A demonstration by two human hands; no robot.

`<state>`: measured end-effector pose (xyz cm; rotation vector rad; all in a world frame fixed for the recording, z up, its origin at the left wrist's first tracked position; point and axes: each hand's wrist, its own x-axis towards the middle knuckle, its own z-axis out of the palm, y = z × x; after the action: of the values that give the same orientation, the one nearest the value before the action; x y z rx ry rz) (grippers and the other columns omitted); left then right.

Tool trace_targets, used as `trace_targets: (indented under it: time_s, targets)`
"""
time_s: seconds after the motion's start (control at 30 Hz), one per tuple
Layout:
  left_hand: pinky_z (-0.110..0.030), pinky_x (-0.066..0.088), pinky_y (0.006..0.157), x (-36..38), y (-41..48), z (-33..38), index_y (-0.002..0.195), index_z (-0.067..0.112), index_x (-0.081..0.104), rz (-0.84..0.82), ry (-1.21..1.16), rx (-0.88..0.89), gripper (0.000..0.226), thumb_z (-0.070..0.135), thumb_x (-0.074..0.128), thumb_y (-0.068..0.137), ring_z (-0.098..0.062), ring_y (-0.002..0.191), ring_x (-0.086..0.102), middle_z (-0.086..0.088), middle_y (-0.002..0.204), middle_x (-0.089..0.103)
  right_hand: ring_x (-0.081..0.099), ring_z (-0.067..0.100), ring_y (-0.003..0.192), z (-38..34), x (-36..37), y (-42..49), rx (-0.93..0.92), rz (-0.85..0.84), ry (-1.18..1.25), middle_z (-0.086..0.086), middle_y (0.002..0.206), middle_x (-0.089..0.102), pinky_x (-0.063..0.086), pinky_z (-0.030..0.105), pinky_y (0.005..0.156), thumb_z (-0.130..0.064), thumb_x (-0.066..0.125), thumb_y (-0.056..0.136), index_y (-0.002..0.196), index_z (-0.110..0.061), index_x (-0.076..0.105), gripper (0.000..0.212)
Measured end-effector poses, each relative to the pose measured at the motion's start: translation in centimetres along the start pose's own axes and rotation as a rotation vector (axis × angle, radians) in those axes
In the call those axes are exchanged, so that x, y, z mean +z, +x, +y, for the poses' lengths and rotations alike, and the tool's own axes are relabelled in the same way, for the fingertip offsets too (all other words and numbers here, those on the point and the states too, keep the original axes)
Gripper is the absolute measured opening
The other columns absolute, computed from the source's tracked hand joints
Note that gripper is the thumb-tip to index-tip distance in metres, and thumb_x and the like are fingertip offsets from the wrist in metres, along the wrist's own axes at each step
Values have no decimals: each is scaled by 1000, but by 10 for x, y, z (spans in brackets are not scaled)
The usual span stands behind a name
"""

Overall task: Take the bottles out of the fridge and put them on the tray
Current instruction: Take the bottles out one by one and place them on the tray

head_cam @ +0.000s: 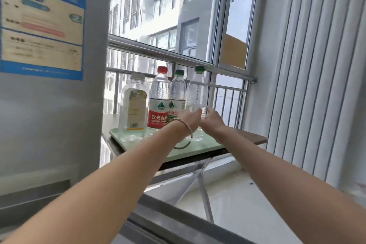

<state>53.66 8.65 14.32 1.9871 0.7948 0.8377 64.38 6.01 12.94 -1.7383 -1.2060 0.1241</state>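
Four bottles stand upright on a pale green tray (200, 149). From left to right they are a square clear bottle with a white cap (134, 109), a red-capped water bottle with a red label (159, 101), a green-capped labelled bottle (177, 91) and a clear green-capped bottle (198, 91). My left hand (189, 120), a bangle on its wrist, lies against the left side of the clear green-capped bottle's lower part. My right hand (213, 119) wraps the same bottle from the right. Its base rests on the tray. The grey fridge (49, 121) fills the left side, its inside out of sight.
The tray sits on a small folding table (255, 138) with metal legs, close beside the fridge. A metal window railing (158, 53) runs right behind the bottles. A white ribbed radiator (316, 85) stands at the right, above a white sill.
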Motion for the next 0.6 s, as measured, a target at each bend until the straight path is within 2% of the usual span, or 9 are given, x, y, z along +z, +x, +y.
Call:
trace_targets:
  time_s: [0.1,0.17,0.3,0.43,0.5,0.57,0.6]
  targets:
    - [-43,39,108,18,23,-13,148,0,24,-22,17,-79,66,46,26,100,-33,130,43,-21,148,37,45,34,132,15,12,28,37,-17,-1,16,148,42,41,42,108,-25,67,86,151,-8,24,80]
    - [-40,35,111,24,34,-21,148,3,28,-2,58,-65,65,47,24,100,-32,134,41,-20,149,37,40,33,137,22,18,42,48,-19,-1,18,153,36,36,40,112,-17,60,92,152,-7,20,74]
    - [-37,29,112,29,42,-25,144,2,38,-34,98,-46,60,41,20,102,-30,137,39,-18,150,39,42,33,135,35,27,63,41,-18,-40,15,152,38,38,42,111,-10,52,94,152,-7,21,67]
    - [-33,37,104,26,44,-22,144,3,38,-76,71,-91,58,40,21,103,-31,135,42,-16,148,41,35,34,140,34,24,63,71,-51,-35,16,156,32,32,42,115,-11,46,97,153,-6,18,63]
    - [-29,41,98,25,42,-17,140,-1,40,-108,11,-78,51,30,22,104,-32,134,42,-20,148,42,37,37,138,56,36,89,84,-67,-39,18,152,36,34,46,113,-28,48,95,151,0,20,68]
    - [-31,36,99,25,30,-12,143,-9,31,-121,-15,-76,50,22,17,105,-35,139,34,-26,151,33,40,50,129,93,53,128,89,-41,-51,25,147,39,39,59,103,-71,40,78,138,11,19,104]
    - [-32,32,103,25,23,-11,145,-9,28,-109,1,-62,51,22,15,106,-35,141,30,-25,153,29,39,54,126,95,54,129,99,-69,-53,28,146,38,39,58,99,-80,32,75,133,14,17,111]
